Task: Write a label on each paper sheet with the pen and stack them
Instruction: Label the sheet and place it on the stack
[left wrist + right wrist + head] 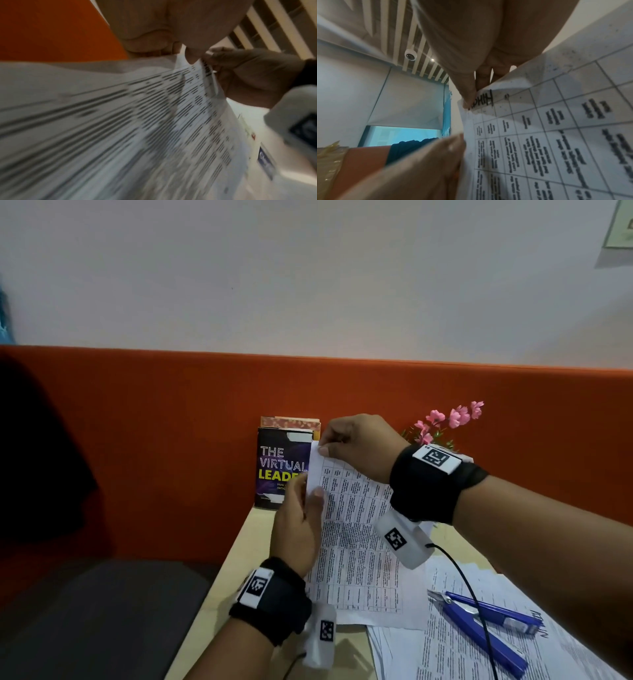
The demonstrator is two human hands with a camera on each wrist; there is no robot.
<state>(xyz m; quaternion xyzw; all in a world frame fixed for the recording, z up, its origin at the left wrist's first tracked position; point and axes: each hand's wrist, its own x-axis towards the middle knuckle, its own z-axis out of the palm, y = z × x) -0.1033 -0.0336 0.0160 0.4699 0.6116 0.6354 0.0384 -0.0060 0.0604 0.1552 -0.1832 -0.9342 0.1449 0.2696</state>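
Orange fabric partition (342,392), matte and upright along the back. Pale wooden table (239,546), smooth, cut off at the bottom edge. Loose pile of printed paper (455,645) spread flat at the right, partly hidden by the right forearm. One printed sheet (356,542), thin and white with a fine grid of text, lifted at its far end, near end resting on the pile; black handwritten letters at its top corner, half covered by a thumb in the right wrist view. Dark glossy book (279,470) standing behind, title partly hidden. Blue pen (493,611) lying on the pile beside a blue cap. Right hand (359,446) pinching the sheet's top corner; left hand (298,529) gripping its left edge, thumb on top. Left wrist view blurred.
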